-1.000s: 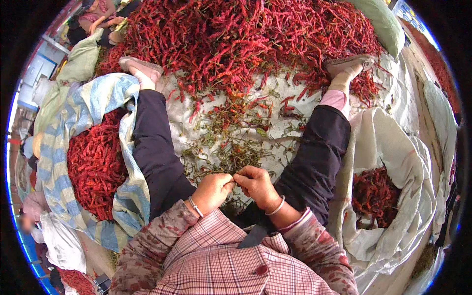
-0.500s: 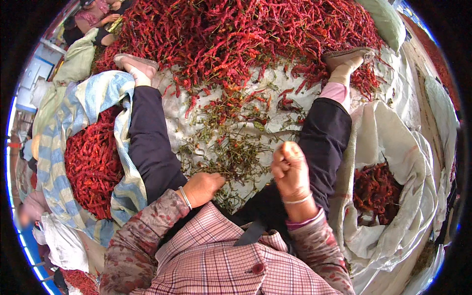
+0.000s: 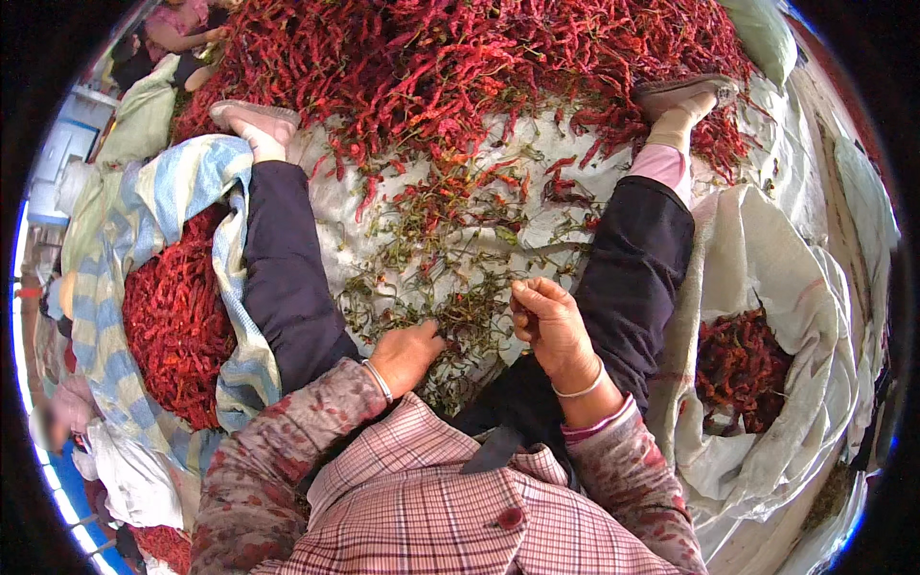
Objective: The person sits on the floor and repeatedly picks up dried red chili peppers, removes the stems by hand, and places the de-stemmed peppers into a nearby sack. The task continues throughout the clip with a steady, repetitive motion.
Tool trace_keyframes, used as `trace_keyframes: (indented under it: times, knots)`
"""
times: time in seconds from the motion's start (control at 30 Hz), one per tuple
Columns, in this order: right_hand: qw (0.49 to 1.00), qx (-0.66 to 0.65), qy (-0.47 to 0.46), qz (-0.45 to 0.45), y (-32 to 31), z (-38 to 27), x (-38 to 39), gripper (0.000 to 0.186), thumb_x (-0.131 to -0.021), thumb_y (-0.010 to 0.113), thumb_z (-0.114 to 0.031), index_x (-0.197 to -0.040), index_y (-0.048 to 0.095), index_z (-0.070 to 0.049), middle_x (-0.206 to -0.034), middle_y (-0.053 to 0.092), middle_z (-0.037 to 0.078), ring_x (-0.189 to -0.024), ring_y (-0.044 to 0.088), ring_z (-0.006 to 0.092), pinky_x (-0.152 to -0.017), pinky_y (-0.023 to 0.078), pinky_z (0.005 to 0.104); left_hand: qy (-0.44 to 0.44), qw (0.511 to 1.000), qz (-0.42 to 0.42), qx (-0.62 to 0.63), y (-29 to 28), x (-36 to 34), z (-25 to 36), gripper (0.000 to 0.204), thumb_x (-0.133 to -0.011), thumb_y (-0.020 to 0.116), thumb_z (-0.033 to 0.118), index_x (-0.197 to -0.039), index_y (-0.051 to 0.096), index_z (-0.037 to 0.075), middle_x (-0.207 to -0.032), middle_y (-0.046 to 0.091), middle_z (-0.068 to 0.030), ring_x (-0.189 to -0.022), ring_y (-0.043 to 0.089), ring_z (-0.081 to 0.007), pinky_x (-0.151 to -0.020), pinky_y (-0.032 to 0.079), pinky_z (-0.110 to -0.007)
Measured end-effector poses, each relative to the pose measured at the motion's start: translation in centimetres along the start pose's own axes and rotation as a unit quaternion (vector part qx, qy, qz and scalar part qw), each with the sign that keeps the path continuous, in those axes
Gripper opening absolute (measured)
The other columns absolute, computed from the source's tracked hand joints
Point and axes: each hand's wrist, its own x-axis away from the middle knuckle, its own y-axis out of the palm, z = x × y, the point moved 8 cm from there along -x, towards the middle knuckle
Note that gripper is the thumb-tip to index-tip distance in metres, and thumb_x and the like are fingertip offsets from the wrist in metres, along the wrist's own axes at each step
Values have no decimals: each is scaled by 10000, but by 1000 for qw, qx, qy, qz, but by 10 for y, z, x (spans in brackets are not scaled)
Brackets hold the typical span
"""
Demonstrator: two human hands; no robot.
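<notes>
My left hand (image 3: pixel 405 358) is closed, its fingers curled low over a litter of green-brown pepper stems (image 3: pixel 450 297) on the white sheet between my legs. Whatever its fingers hold is hidden. My right hand (image 3: pixel 553 328) is raised to the right of the stems, thumb and fingers pinched together; I cannot make out anything between them. Beyond the stems rises a large heap of dried red chili peppers (image 3: pixel 460 67), with several loose ones spilling toward me.
By my left leg stands an open blue-and-white striped sack (image 3: pixel 101 287) of red chilies (image 3: pixel 177 316). At my right, an open white sack (image 3: pixel 815 316) holds darker chilies (image 3: pixel 740 369). A person (image 3: pixel 177 27) sits at the far left. A pale green sack (image 3: pixel 762 38) lies far right.
My right hand has moved left and slightly down, closer to my left hand. The left hand has stayed low over the stems with its fingers curled. The view has shifted a little.
</notes>
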Motion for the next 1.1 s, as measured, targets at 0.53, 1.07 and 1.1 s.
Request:
trace_keyframes:
  times: [0.53,1.07,1.1]
  knots:
    - [999,50,-9,-18,-2,9,7,179,-815,582,-199,-698,513,-82,-629,493,-9,-494,414,64,-413,327,197,-123,985,76,96,1,-58,-52,141,-705,569,139,-771,577,15,-732,554,-148,-724,556,-318,-643,443,-401]
    - [983,167,-33,-61,34,34,3,184,-831,536,-167,-790,565,10,-574,474,1,-472,421,76,-424,334,216,-313,716,113,613,-16,-4,-41,90,-801,549,103,-799,559,14,-559,496,13,-419,432,-53,-370,326,-185]
    - [987,149,-32,-52,31,37,0,180,-829,536,-164,-794,567,10,-574,473,1,-476,423,76,-428,335,215,-301,740,173,576,-23,-4,-50,77,-795,546,85,-782,559,10,-559,491,18,-426,433,-51,-373,324,-184]
